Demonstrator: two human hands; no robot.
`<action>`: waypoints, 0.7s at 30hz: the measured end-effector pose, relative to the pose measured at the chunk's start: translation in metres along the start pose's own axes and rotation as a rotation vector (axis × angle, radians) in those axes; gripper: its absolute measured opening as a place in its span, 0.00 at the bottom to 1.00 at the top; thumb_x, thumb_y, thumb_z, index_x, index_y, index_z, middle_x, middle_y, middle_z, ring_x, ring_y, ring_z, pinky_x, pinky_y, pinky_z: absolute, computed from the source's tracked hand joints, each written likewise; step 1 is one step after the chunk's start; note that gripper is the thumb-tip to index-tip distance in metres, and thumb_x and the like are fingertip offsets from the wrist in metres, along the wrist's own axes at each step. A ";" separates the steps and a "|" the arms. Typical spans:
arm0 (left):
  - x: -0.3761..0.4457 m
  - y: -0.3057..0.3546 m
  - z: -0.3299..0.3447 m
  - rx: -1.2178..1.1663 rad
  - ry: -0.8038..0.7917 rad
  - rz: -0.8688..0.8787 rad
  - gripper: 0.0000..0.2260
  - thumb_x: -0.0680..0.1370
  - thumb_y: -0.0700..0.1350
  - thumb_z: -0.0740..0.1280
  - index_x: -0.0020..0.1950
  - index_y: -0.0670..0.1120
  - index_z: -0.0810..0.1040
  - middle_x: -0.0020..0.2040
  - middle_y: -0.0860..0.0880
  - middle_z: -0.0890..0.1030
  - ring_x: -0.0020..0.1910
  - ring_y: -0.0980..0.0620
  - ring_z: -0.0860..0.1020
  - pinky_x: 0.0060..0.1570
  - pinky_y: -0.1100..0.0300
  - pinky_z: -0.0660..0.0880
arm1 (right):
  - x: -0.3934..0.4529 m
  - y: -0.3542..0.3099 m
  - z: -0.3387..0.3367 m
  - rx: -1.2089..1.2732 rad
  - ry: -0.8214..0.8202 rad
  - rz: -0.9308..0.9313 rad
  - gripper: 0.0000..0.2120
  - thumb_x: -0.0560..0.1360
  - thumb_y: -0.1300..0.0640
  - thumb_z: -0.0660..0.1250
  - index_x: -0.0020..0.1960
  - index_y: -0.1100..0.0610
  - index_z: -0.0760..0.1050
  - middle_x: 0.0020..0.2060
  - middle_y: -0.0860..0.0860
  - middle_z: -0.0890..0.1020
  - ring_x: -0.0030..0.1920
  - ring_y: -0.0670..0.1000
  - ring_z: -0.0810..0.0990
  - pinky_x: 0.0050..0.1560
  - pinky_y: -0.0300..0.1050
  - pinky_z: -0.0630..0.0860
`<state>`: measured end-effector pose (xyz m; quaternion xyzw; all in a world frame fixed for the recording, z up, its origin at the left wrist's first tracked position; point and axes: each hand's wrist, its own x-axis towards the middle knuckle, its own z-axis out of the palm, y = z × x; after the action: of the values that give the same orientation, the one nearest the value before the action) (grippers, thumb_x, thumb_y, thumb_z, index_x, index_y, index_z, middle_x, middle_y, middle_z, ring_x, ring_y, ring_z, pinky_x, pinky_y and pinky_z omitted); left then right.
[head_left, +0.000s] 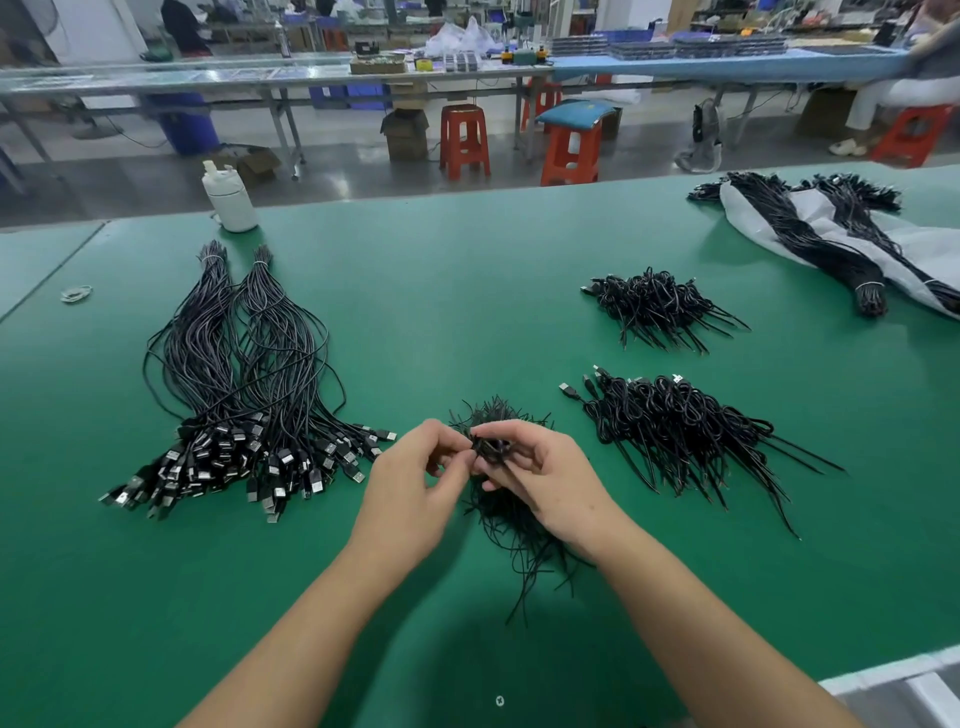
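A loose heap of thin black twist ties (511, 525) lies on the green table (467, 291) right in front of me. My left hand (415, 488) and my right hand (540, 478) meet above the heap, and both pinch a small clump of the black ties between fingertips and thumbs. To the left lie two long tied bundles of black USB cables (244, 384), plugs toward me. On the right sit two piles of coiled, tied cables: a near pile (680, 426) and a far pile (654, 306).
A white bottle (229, 200) stands at the table's far left edge, with rubber bands (76, 294) further left. More cable bundles lie on a white plastic bag (914, 249) at the far right. Red stools and long workbenches stand beyond the table.
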<state>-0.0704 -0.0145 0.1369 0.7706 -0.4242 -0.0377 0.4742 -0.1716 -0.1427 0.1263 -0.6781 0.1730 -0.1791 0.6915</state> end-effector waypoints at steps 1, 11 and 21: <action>0.000 0.001 0.000 -0.010 -0.011 -0.005 0.12 0.77 0.38 0.70 0.41 0.55 0.76 0.40 0.63 0.80 0.41 0.61 0.77 0.41 0.74 0.68 | -0.001 0.000 0.000 -0.031 0.016 -0.013 0.12 0.77 0.67 0.69 0.53 0.52 0.81 0.43 0.51 0.85 0.42 0.45 0.82 0.42 0.39 0.79; -0.004 -0.010 0.000 0.209 -0.069 0.279 0.03 0.78 0.40 0.65 0.48 0.47 0.77 0.44 0.55 0.78 0.44 0.51 0.76 0.48 0.56 0.73 | -0.007 0.004 -0.007 -0.115 -0.050 0.005 0.17 0.83 0.58 0.62 0.38 0.49 0.82 0.36 0.46 0.83 0.38 0.42 0.79 0.44 0.35 0.73; -0.008 -0.012 0.004 0.255 -0.086 0.326 0.05 0.79 0.45 0.63 0.50 0.46 0.77 0.46 0.54 0.77 0.45 0.51 0.75 0.49 0.59 0.72 | 0.000 0.009 -0.011 0.195 -0.059 0.138 0.05 0.82 0.60 0.64 0.54 0.57 0.78 0.33 0.57 0.82 0.33 0.51 0.78 0.37 0.42 0.77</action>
<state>-0.0695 -0.0092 0.1227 0.7431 -0.5646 0.0608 0.3539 -0.1771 -0.1523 0.1167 -0.5991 0.1806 -0.1271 0.7696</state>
